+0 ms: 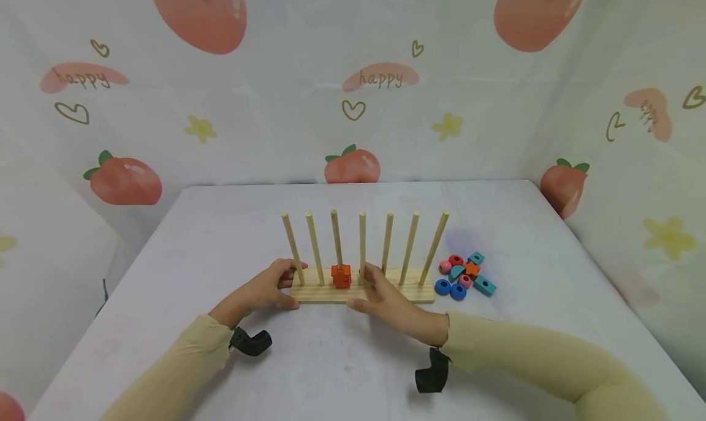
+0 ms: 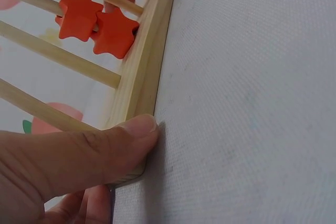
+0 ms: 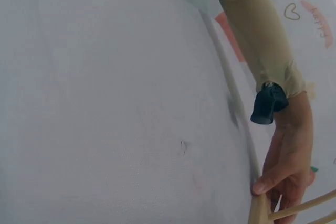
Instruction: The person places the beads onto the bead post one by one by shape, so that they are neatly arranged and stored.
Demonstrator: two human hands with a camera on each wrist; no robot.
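Note:
A wooden peg stand point(image 1: 325, 295) lies across the table with several upright pegs. Two orange star beads point(image 2: 114, 34) are stacked low on its third peg from the left; in the head view the orange beads point(image 1: 341, 276) overlap. At the stand's left end my left hand point(image 1: 267, 289) grips the base, its thumb point(image 2: 118, 142) along the front edge and its fingers round the far side. My right hand point(image 1: 388, 301) is over the middle of the base, thumb at the front edge and fingers spread beside the fourth peg, holding no bead.
Right of the stand lies a loose group of beads: blue round beads point(image 1: 458, 292), a teal block point(image 1: 485, 285), an orange star point(image 1: 471, 269), pink beads point(image 1: 465, 280) and a red one point(image 1: 455, 260). A printed curtain point(image 1: 276, 102) hangs behind the white table point(image 1: 342, 360).

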